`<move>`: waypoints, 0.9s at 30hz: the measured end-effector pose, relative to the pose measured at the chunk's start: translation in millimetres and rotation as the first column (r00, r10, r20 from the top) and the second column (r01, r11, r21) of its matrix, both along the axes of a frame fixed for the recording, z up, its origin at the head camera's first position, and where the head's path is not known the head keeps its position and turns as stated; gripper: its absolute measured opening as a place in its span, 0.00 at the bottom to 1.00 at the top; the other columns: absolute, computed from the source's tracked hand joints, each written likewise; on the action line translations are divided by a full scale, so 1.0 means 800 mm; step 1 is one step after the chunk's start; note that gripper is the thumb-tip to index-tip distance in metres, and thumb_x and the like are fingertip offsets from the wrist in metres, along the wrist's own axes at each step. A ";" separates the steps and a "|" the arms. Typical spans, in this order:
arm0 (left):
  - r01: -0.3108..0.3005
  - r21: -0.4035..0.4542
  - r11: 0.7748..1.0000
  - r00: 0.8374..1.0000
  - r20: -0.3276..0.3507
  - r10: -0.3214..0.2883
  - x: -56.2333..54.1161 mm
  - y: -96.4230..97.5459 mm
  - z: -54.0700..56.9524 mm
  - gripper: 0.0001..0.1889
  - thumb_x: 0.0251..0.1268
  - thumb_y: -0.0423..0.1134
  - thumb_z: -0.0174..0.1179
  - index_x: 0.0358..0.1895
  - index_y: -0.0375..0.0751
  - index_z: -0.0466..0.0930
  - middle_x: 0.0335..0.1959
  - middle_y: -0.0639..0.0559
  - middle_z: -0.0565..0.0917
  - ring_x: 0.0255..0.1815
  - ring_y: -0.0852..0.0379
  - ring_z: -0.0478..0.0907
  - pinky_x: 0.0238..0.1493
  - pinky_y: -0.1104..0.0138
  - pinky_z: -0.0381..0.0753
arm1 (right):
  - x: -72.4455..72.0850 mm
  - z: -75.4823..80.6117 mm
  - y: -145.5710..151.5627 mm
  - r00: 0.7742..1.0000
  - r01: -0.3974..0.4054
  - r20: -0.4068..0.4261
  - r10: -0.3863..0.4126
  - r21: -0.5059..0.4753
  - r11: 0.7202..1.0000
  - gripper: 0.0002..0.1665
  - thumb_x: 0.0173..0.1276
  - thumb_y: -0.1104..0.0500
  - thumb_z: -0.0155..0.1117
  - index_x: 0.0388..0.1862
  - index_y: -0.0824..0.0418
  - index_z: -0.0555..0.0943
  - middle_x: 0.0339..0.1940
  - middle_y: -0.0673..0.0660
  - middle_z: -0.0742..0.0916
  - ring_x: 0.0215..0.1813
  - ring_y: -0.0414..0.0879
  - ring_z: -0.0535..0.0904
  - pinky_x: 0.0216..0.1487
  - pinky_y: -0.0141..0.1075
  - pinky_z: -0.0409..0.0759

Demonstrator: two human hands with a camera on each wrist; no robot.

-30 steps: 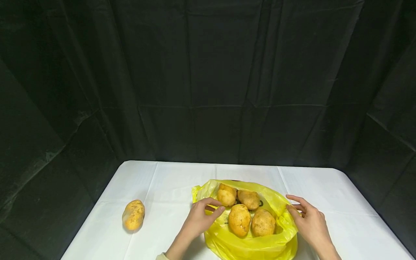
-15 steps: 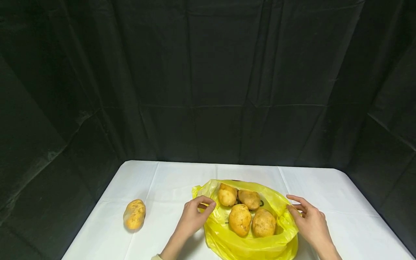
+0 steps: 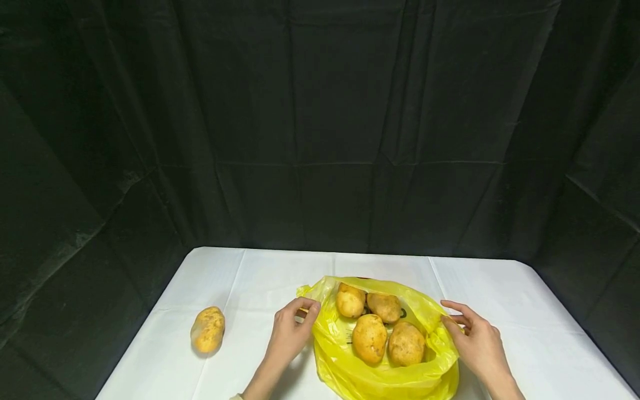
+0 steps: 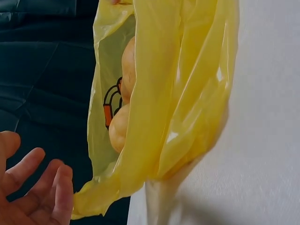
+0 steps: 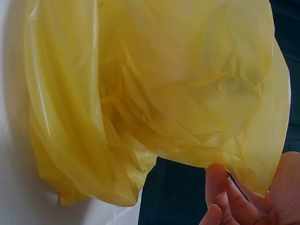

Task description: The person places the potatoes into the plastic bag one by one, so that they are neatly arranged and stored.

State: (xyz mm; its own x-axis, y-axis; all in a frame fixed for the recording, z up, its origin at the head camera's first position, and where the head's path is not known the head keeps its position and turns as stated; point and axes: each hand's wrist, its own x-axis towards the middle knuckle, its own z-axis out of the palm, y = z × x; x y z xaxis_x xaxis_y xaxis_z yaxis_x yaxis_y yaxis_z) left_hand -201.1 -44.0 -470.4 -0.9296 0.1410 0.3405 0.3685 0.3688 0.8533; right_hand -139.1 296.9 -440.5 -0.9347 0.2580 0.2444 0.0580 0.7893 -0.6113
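In the head view a yellow plastic bag (image 3: 395, 383) lies with its mouth spread, and several potatoes (image 3: 369, 339) sit inside. My right hand (image 3: 480, 344) pinches the bag's right edge between thumb and fingers, as the right wrist view also shows. My left hand (image 3: 291, 334) is just left of the bag. Seen in the left wrist view, its loosely bent fingers (image 4: 63, 192) hold nothing and lie close to the bag's edge; whether they touch it I cannot tell. A single potato (image 3: 208, 330) rests on the table to the left, apart from the bag.
The table (image 3: 250, 339) has a white cover with fold lines. Black cloth (image 3: 325, 122) hangs behind it and along both sides.
My left hand has drawn back leftward from over the bag's mouth to beside its left edge. The right hand keeps its pinch, and the potatoes stay where they were.
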 end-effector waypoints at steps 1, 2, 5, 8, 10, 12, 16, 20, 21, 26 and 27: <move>-0.014 0.000 1.000 1.000 -0.007 0.014 0.000 -0.002 -0.001 0.13 0.72 0.49 0.57 0.41 0.44 0.84 0.37 0.56 0.84 0.36 0.57 0.80 0.32 0.70 0.80 | 0.000 0.000 0.000 1.000 0.001 0.005 -0.001 -0.001 1.000 0.19 0.69 0.63 0.62 0.59 0.61 0.79 0.40 0.64 0.88 0.29 0.44 0.77 0.29 0.33 0.71; -0.030 0.001 1.000 0.999 -0.013 0.030 0.000 -0.003 -0.001 0.13 0.72 0.49 0.57 0.41 0.44 0.84 0.37 0.56 0.84 0.37 0.56 0.79 0.32 0.70 0.79 | 0.000 0.000 0.000 1.000 0.002 0.010 -0.002 -0.002 1.000 0.19 0.69 0.63 0.62 0.59 0.61 0.79 0.40 0.64 0.88 0.29 0.44 0.77 0.29 0.33 0.71; -0.075 -0.002 0.997 0.997 -0.033 0.074 0.000 -0.007 -0.002 0.12 0.72 0.49 0.57 0.40 0.45 0.84 0.38 0.56 0.83 0.37 0.56 0.80 0.32 0.70 0.79 | -0.001 0.001 0.001 0.999 -0.002 0.036 0.003 -0.008 1.000 0.20 0.70 0.62 0.62 0.60 0.62 0.78 0.41 0.65 0.88 0.32 0.46 0.79 0.30 0.34 0.72; -0.089 -0.005 0.996 0.995 -0.043 0.089 0.002 -0.009 -0.003 0.13 0.72 0.50 0.57 0.40 0.45 0.84 0.37 0.56 0.82 0.37 0.56 0.80 0.32 0.70 0.79 | -0.001 0.002 0.001 0.999 -0.001 0.051 0.002 -0.012 1.000 0.20 0.70 0.61 0.62 0.60 0.62 0.78 0.42 0.65 0.88 0.35 0.48 0.80 0.32 0.35 0.73; -0.085 -0.007 0.996 0.996 -0.040 0.085 0.003 -0.010 -0.005 0.13 0.73 0.50 0.56 0.40 0.45 0.84 0.37 0.57 0.81 0.37 0.56 0.80 0.33 0.70 0.79 | -0.001 0.002 0.001 0.999 0.001 0.055 -0.001 -0.012 1.000 0.20 0.70 0.61 0.62 0.60 0.62 0.78 0.42 0.65 0.88 0.34 0.47 0.80 0.31 0.34 0.73; -0.094 -0.007 0.996 0.995 -0.038 0.093 0.004 -0.012 -0.005 0.13 0.72 0.49 0.57 0.40 0.45 0.84 0.37 0.56 0.81 0.38 0.56 0.80 0.34 0.69 0.80 | 0.000 0.001 0.001 0.999 0.005 0.049 -0.004 -0.012 1.000 0.20 0.70 0.61 0.62 0.60 0.61 0.78 0.42 0.64 0.88 0.32 0.46 0.78 0.30 0.34 0.71; -0.134 -0.023 0.991 0.990 -0.040 0.133 0.004 -0.016 -0.005 0.11 0.71 0.48 0.58 0.41 0.45 0.84 0.39 0.54 0.80 0.39 0.55 0.80 0.36 0.68 0.80 | 0.000 0.001 0.000 1.000 0.005 0.014 -0.006 0.002 1.000 0.19 0.70 0.62 0.62 0.59 0.61 0.79 0.40 0.64 0.88 0.26 0.43 0.73 0.28 0.34 0.68; -0.163 -0.047 0.986 0.986 -0.039 0.161 0.004 -0.025 -0.001 0.10 0.69 0.46 0.61 0.42 0.44 0.83 0.41 0.52 0.80 0.41 0.53 0.80 0.38 0.63 0.81 | 0.000 0.000 0.000 1.000 0.000 -0.010 0.000 0.011 1.000 0.18 0.70 0.61 0.62 0.58 0.60 0.79 0.39 0.63 0.88 0.24 0.42 0.70 0.26 0.33 0.66; -0.170 -0.052 0.984 0.985 -0.037 0.168 0.004 -0.028 0.000 0.10 0.69 0.46 0.61 0.42 0.43 0.84 0.41 0.51 0.80 0.41 0.53 0.79 0.39 0.61 0.81 | 0.000 0.000 0.000 1.000 -0.002 -0.012 0.002 0.011 1.000 0.18 0.70 0.61 0.62 0.58 0.60 0.79 0.39 0.62 0.88 0.23 0.42 0.69 0.27 0.33 0.65; -0.246 -0.081 0.966 0.969 -0.046 0.243 0.001 -0.042 0.002 0.10 0.67 0.44 0.64 0.42 0.41 0.84 0.43 0.49 0.80 0.43 0.48 0.79 0.41 0.57 0.79 | 0.000 0.000 0.002 1.000 -0.008 -0.019 0.008 0.016 1.000 0.19 0.69 0.61 0.62 0.58 0.60 0.80 0.39 0.62 0.89 0.27 0.42 0.75 0.29 0.34 0.69; -0.265 -0.086 0.960 0.964 -0.050 0.262 0.001 -0.045 0.002 0.10 0.66 0.43 0.64 0.42 0.41 0.85 0.44 0.48 0.80 0.44 0.47 0.79 0.42 0.57 0.79 | 0.000 0.000 0.002 1.000 -0.008 -0.020 0.009 0.018 1.000 0.19 0.69 0.61 0.63 0.58 0.60 0.80 0.39 0.62 0.89 0.28 0.43 0.77 0.30 0.34 0.70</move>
State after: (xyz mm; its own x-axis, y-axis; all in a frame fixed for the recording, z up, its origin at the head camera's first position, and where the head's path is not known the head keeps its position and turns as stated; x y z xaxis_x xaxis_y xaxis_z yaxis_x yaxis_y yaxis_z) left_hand -200.5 -80.2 -468.7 -0.9246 -0.0753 0.3734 0.2792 0.5328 0.7988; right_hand -138.9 298.4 -440.3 -0.9318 0.2454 0.2674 0.0391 0.8004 -0.5982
